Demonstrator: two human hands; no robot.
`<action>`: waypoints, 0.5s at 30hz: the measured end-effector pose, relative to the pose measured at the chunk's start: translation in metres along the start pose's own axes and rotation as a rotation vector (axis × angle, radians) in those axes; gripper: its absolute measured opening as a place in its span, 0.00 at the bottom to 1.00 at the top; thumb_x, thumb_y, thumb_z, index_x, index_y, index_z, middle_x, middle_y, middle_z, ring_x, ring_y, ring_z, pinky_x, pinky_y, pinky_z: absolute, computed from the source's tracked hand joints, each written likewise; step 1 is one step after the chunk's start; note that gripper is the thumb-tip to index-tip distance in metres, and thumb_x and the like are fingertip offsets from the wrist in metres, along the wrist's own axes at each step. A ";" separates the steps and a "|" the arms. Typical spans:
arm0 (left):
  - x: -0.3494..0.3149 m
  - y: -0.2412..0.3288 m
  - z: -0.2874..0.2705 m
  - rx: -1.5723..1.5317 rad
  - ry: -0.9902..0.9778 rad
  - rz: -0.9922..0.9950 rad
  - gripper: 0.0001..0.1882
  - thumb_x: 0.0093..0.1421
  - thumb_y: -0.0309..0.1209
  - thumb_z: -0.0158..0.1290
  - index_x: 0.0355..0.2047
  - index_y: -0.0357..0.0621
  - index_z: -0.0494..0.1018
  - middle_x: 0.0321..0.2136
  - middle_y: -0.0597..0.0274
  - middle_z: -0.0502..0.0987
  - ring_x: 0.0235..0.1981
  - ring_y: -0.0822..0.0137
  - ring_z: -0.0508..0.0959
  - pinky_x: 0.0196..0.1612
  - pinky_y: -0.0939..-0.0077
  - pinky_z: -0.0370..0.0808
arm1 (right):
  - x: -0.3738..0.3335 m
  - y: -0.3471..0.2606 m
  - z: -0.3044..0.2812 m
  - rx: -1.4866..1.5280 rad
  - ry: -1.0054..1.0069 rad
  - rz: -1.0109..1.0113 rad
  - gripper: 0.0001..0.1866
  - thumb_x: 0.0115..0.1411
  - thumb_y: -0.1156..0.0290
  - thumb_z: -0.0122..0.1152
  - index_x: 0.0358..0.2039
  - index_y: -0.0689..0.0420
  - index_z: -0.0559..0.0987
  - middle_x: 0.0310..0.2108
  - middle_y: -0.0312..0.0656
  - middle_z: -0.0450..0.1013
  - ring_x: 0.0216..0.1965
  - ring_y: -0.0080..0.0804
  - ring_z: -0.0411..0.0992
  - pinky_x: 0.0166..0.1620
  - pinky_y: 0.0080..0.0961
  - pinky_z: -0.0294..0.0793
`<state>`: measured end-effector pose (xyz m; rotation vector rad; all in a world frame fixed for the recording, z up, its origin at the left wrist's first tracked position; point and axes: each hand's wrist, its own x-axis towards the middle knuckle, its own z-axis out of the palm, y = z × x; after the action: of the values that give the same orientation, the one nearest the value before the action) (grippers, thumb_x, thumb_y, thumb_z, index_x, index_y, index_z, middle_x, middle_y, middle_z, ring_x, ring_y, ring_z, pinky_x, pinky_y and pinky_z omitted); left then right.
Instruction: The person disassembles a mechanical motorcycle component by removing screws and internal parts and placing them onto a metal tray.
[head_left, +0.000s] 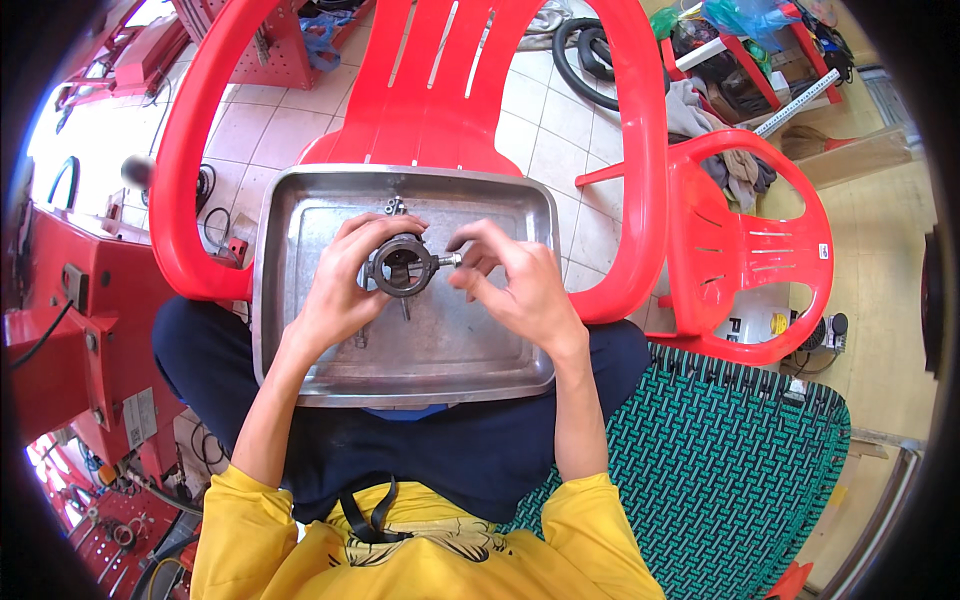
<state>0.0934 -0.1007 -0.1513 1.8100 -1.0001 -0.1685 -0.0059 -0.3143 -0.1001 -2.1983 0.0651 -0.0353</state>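
Note:
My left hand [345, 285] is closed around a dark metal ring-shaped part [428, 268] with a round hole through its middle. A silvery bolt [449, 260] sticks out of the ring's right side. My right hand [515, 285] is beside the bolt's end, fingers curved and apart, thumb below and index finger above; no grip on the bolt shows. Both hands are over a shallow metal tray [480, 375]. Small metal hardware [396, 205] lies in the tray behind the ring. More small parts by my left hand are partly hidden.
The tray spans my lap and a red plastic chair [420, 120] facing me. Another red chair [745, 245] stands to the right, near a green-and-black woven seat [700, 470]. Red machinery [90, 320] is close on my left. Black tubing [585, 60] lies on the tiled floor behind.

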 end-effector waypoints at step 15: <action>-0.001 -0.002 0.000 -0.003 0.020 0.019 0.32 0.44 0.17 0.65 0.53 0.45 0.76 0.53 0.59 0.81 0.57 0.52 0.77 0.64 0.59 0.69 | 0.000 0.001 0.001 0.009 -0.042 0.028 0.12 0.64 0.59 0.67 0.41 0.54 0.83 0.23 0.41 0.81 0.26 0.36 0.83 0.32 0.30 0.77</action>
<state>0.0935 -0.0999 -0.1535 1.7955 -1.0024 -0.1391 -0.0062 -0.3142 -0.1011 -2.1883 0.0719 0.0255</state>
